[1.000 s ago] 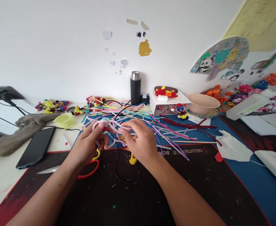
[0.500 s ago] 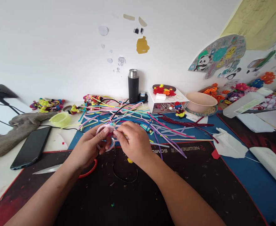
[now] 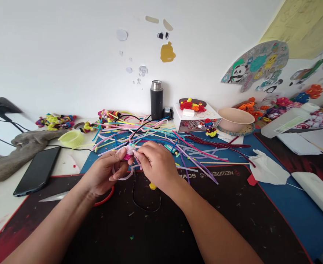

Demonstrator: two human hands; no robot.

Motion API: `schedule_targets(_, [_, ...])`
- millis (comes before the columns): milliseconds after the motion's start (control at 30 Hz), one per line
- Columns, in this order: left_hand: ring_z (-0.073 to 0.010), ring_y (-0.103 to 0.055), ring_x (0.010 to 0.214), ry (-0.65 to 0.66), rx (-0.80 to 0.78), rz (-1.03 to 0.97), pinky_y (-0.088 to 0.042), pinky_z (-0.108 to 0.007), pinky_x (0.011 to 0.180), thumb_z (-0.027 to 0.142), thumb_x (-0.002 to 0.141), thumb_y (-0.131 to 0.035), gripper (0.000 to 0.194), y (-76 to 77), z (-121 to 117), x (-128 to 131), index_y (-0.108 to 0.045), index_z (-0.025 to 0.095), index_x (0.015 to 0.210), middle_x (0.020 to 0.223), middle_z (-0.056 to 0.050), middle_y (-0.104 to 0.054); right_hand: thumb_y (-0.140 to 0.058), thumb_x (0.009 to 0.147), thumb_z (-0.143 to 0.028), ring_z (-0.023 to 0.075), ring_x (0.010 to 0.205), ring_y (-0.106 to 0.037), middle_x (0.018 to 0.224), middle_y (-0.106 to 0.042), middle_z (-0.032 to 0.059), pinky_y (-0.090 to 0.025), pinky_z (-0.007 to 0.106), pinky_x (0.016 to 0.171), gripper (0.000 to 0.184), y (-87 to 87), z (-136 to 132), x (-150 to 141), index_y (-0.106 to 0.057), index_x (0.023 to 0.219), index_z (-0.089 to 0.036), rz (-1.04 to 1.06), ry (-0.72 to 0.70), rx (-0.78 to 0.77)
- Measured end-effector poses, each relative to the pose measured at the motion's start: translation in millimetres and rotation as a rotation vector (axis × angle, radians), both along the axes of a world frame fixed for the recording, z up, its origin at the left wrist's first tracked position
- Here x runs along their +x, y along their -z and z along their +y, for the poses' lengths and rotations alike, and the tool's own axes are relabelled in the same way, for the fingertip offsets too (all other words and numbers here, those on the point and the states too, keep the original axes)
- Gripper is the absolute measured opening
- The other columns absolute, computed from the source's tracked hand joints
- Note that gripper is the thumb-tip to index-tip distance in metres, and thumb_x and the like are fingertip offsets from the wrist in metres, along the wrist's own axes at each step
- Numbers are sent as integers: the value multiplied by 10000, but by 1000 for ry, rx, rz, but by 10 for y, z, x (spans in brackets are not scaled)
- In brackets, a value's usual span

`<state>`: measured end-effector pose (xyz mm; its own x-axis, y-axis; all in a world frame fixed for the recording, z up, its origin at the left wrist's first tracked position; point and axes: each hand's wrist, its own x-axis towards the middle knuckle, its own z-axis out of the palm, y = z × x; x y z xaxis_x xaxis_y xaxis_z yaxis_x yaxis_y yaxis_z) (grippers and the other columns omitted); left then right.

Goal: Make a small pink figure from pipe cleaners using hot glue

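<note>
Between the fingers of my left hand [image 3: 110, 167] is a small pipe-cleaner figure [image 3: 129, 151], wound in pale lilac with a magenta band below and a bit of turquoise on top. My right hand [image 3: 156, 161] is pinched at its right side, on a pale lilac pipe cleaner coming off the figure. A loose loop of the same pale stem hangs under my left fingers. Behind both hands spreads a heap of coloured pipe cleaners [image 3: 205, 170]. Scissors [image 3: 54, 197] with red handles lie partly hidden under my left forearm.
A black phone [image 3: 37, 170] and a driftwood piece [image 3: 26, 146] lie at the left. Behind the heap stand a black thermos [image 3: 156, 101] and a white box [image 3: 198, 119]. A pink bowl [image 3: 235, 120], white tissue [image 3: 271, 168] and black cord [image 3: 147, 211] are also on the desk.
My right hand has moved left, close against the figure and my left hand. The left hand has turned the figure so its magenta band shows. The view has shifted slightly.
</note>
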<state>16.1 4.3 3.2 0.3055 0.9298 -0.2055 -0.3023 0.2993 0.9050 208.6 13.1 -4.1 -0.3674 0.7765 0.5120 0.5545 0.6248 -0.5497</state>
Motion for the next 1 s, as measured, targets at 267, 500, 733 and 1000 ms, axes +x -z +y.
schedule_targets(267, [16, -290, 372, -14, -27, -15, -247, -157, 375, 508, 831, -904, 424, 30, 4, -22, -744, 116, 804, 722, -12, -662, -579, 1112, -246, 197, 882, -640, 920, -730, 49, -448, 326, 787, 280, 9, 8, 5, -717, 872, -201, -47, 37, -5])
schedule_targets(500, [23, -293, 363, -6, -58, -28, -250, -150, 373, 502, 812, -922, 425, 27, 7, -12, -750, 113, 811, 696, 3, -639, -577, 1116, -264, 202, 901, -641, 942, -739, 54, -446, 323, 776, 281, 36, 25, 10, -741, 894, -207, -91, 66, 2])
schedule_targets(733, [4, -261, 366, 11, -44, -22, -260, -160, 375, 507, 873, -865, 402, 30, 3, -21, -747, 127, 816, 608, 30, -563, -581, 1115, -266, 207, 927, -656, 976, -756, 58, -448, 322, 776, 256, 33, 34, 14, -759, 940, -213, -101, 71, -6])
schedule_targets(1000, [10, -297, 369, -58, 4, 28, -230, -172, 373, 520, 804, -919, 426, -5, -22, 18, -752, 129, 819, 727, -9, -658, -598, 1106, -253, 213, 935, -671, 974, -764, 56, -462, 325, 784, 216, 12, 41, 17, -785, 1009, -209, -53, 56, -52])
